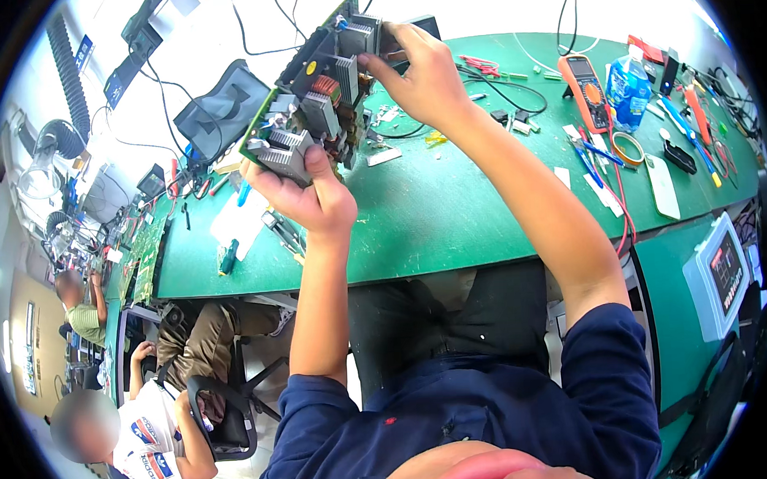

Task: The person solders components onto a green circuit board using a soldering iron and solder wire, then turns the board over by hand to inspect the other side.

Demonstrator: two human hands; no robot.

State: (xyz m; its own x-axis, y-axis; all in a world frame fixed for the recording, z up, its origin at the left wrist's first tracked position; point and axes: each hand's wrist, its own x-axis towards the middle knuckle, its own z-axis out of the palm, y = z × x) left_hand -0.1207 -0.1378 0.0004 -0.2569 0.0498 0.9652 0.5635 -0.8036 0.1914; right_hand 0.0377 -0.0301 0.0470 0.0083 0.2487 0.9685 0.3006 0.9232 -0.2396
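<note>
The left hand (314,195) and right hand (428,76) grip a tilted circuit board (311,78) bearing grey heatsinks (319,117). An orange multimeter (585,90) lies on the green tabletop (417,230).

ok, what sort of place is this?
Probably an electronics repair or test workshop. The held-up circuit board carries finned metal heatsinks, an orange multimeter is on the green bench, and more green boards lie toward the left.
</note>
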